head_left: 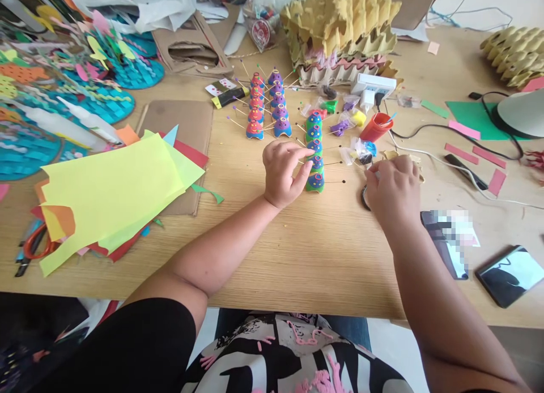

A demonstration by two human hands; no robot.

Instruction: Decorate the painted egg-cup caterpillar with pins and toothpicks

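My left hand (285, 172) is beside a blue-and-green row of egg-carton cups (315, 180), its thumb and index finger reaching over the row's left edge, with nothing visible between them. Fingers of my right hand (393, 192) are bent down over a small dark round object (364, 197) and yellowish scraps (414, 159); what they touch is hidden. Thin sticks with dark tips stick out from the blue-and-green row. Behind it stand a red-and-blue row (255, 115) and a purple row (281, 112), both decorated with small dots and sticks.
Yellow paper sheets (114, 189) lie on cardboard (174, 118) at left. Egg trays (340, 28) are stacked at the back, near a white power strip (373, 85). A red cup (376, 128), cables and a phone (512, 274) lie to the right.
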